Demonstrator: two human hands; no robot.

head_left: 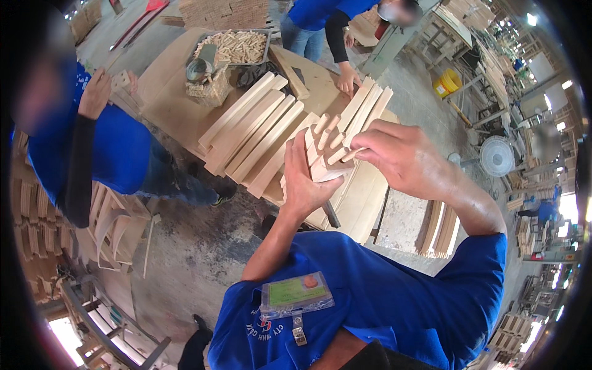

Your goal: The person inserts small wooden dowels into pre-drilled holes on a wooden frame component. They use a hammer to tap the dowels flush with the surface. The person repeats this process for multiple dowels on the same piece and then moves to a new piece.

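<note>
My left hand [303, 179] is wrapped around a bundle of pale wooden slats [320, 171], held end-up above the table. Several short wooden dowels [322, 124] stick up from the slat ends. Between thumb and fingertips, my right hand [404, 154] pinches another wooden dowel [352, 155] at the near right edge of the bundle. Whether its tip sits in a hole cannot be made out. To the left of the bundle, more wooden slats [246, 123] lie side by side on the table. The lower part of the held slats is hidden by my left hand.
A grey tray [269, 38] heaped with dowels stands at the table's far side, beside a tin [198, 71] on a wrapped block. Two co-workers in blue stand at the left and far side; one's hand [349, 79] touches slats. A white fan [497, 155] stands right.
</note>
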